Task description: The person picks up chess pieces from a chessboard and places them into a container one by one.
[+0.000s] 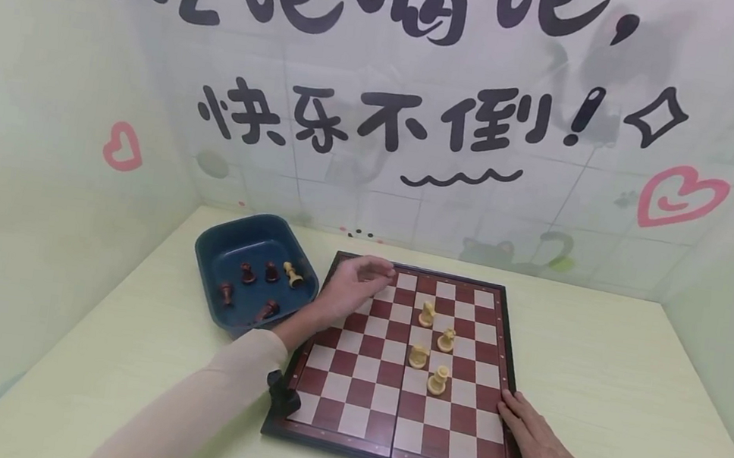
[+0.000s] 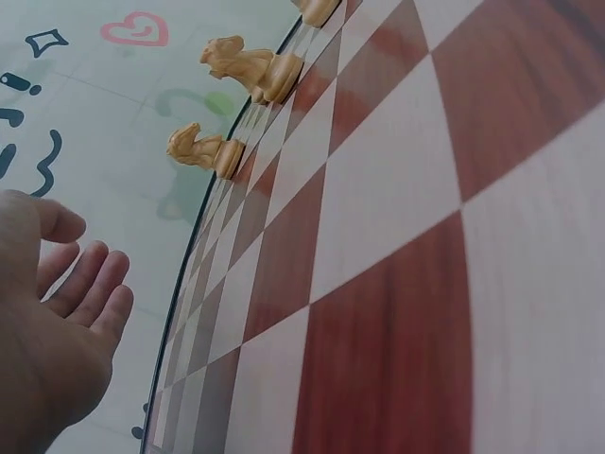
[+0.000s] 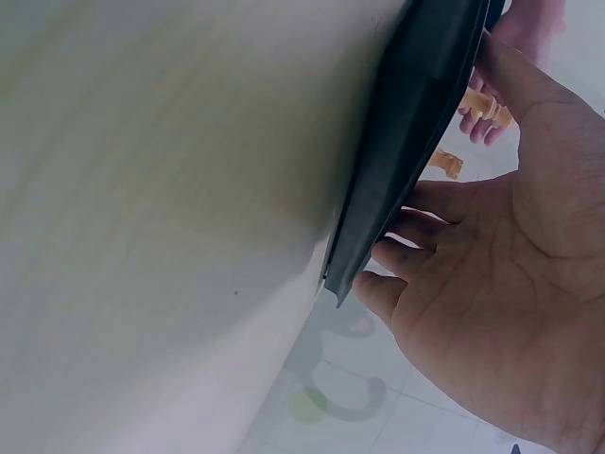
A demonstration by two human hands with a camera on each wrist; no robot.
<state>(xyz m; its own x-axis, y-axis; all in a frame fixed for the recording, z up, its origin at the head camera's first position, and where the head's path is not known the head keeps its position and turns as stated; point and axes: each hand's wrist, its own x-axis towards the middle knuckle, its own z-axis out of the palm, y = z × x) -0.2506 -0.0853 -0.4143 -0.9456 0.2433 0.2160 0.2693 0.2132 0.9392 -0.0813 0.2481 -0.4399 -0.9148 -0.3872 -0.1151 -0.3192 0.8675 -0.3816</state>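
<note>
A red-and-white chessboard (image 1: pixel 357 392) lies on the table with several cream chess pieces on its right half. Among them are a knight (image 1: pixel 427 314) towards the back and a rook (image 1: pixel 438 380) nearer the front. My left hand (image 1: pixel 354 288) hovers over the board's back left part, fingers loosely bent and nothing in them; the left wrist view shows its palm (image 2: pixel 57 331) bare, beside the board. At the board's right edge rests my right hand (image 1: pixel 535 452), fingertips on the rim and thumb near the front corner. In the right wrist view those fingers (image 3: pixel 402 255) touch the dark edge.
A dark blue bin (image 1: pixel 214 241) stands left of the board, with several dark red pieces and a cream piece (image 1: pixel 292 275) lying inside. Behind the table rises a wall (image 1: pixel 343 203) with black lettering and pink hearts. Side walls enclose the table left and right.
</note>
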